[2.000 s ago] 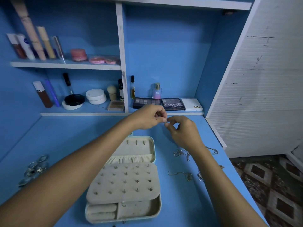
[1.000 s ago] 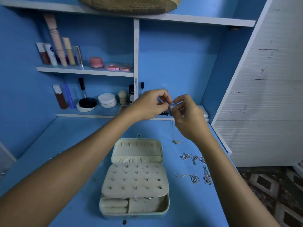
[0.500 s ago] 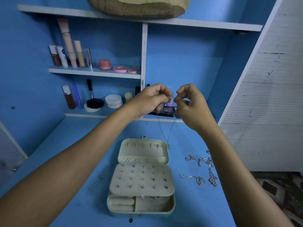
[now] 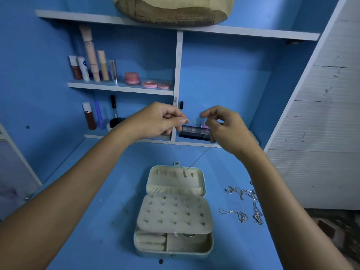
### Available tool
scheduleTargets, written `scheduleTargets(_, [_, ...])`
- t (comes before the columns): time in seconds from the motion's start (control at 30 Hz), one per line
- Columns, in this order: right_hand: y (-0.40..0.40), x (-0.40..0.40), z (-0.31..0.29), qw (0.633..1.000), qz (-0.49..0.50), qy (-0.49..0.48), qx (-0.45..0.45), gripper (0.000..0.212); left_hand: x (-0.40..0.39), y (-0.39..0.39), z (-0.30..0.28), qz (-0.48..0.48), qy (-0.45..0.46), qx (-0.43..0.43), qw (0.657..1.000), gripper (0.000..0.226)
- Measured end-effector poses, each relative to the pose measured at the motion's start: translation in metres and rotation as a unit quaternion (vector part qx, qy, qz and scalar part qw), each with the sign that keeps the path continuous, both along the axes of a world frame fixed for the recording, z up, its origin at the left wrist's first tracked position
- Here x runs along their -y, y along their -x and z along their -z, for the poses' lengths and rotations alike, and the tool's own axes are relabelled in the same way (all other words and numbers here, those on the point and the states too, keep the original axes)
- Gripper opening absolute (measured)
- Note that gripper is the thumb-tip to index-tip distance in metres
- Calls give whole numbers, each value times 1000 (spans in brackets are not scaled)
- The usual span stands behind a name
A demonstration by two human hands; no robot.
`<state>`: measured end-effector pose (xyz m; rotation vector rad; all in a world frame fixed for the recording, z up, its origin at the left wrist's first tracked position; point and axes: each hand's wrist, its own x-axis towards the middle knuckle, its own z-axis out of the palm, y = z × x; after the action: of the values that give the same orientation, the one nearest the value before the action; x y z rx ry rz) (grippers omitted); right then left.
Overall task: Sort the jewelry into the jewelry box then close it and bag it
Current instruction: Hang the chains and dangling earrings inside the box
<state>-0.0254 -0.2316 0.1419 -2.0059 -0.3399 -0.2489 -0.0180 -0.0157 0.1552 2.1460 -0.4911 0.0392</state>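
Several loose necklaces [image 4: 243, 203] right of open jewelry box [image 4: 175, 211], cosmetics shelved behind

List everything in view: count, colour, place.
jewelry box: one, cream, open, desk centre
held necklace: one, silver, strung between both hands, pendant above the box lid
loose necklaces: several, silver, desk right of box
eyeshadow palette: one, black, lower shelf
pink jars: three, middle shelf
cosmetic tubes: several, middle shelf left
left hand: pinches one necklace end
right hand: pinches the other end
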Motion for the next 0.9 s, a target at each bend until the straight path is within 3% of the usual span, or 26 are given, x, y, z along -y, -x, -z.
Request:
scheduleTargets(0.2, [-1,-16,24,994,-80,66,-45,12,-6,12,13,-3,-23,-18,1000,12])
scheduleTargets(0.33, [-1,-23,40,983,-121,127,-45,16,-12,16,26,-15,-34,-30,999,10])
scheduleTargets(0.77, [-10,-49,74,968,-69,215,-106,27,-29,25,80,-105,-53,-63,991,12])
scheduleTargets(0.9, [-18,-56,84,955,-54,271,-109,27,-33,27,91,-111,-117,-34,986,13])
